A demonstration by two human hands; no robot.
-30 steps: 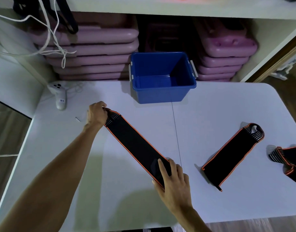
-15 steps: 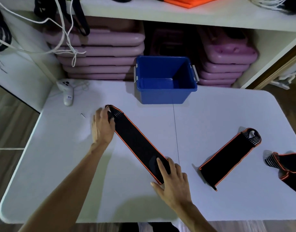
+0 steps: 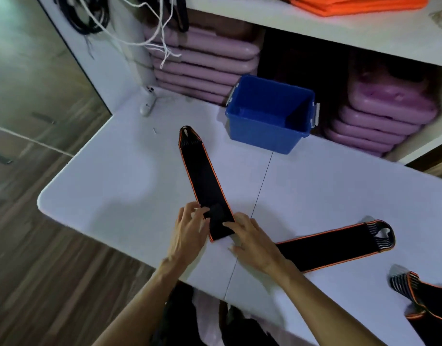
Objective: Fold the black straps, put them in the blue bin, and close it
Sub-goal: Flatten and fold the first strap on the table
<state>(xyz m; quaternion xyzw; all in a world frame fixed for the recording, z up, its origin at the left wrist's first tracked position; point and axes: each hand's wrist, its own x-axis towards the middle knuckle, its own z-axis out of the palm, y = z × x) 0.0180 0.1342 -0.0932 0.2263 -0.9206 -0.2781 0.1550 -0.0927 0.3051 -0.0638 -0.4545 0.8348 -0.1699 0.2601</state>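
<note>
Two hands, the left hand (image 3: 190,231) and right hand (image 3: 252,242), rest loosely spread fingers on the near end of a flat black strap (image 3: 202,178) on the white counter (image 3: 115,186), the open blue bin (image 3: 270,113) beyond it.

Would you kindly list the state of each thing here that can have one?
Blue bin: open, empty, no lid visible.
Strap under the hands: flat, unfolded.
Second strap: flat, unfolded.
Third strap: bunched at the table edge, partly out of view.
Left hand: fingers on the strap's near end.
Right hand: fingertips on the same end.
</note>
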